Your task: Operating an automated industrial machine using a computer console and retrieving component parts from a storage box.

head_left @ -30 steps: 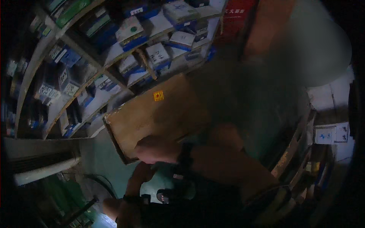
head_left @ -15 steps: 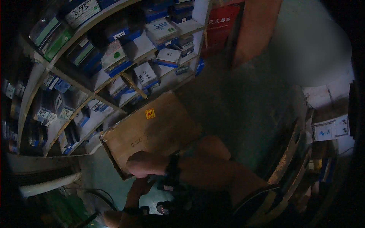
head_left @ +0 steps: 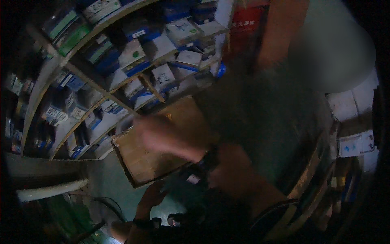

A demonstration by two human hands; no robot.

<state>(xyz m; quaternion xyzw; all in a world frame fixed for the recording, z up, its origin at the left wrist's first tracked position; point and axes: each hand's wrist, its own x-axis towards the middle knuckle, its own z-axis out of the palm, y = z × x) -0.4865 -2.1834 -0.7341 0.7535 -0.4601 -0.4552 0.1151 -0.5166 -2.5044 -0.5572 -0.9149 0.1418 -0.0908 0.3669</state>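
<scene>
A large brown cardboard box [head_left: 191, 118] sits in front of me, at the foot of the shelving. My right hand [head_left: 152, 132] is over its top, smeared by motion, with the fingers too blurred to read. Whether it touches the cardboard I cannot tell. A dark band [head_left: 210, 156] circles that wrist. Lower down, by the box's near edge, my left hand [head_left: 151, 197] is in dim light with its fingers loosely apart and no object visible in it. Another dark band [head_left: 144, 223] is on the left wrist.
Shelving [head_left: 87, 79] full of small blue-and-white boxes [head_left: 163, 76] rises ahead and left. Behind it stand a red case [head_left: 244, 24] and a brown panel [head_left: 282, 32]. Wooden edges [head_left: 306, 164] and stacked white boxes [head_left: 354, 144] line the right. A pale pipe [head_left: 53, 190] lies lower left.
My right hand has moved away from the box's near edge, farther across its top, now covering most of the yellow label. The left hand stays low. The view has shifted slightly.
</scene>
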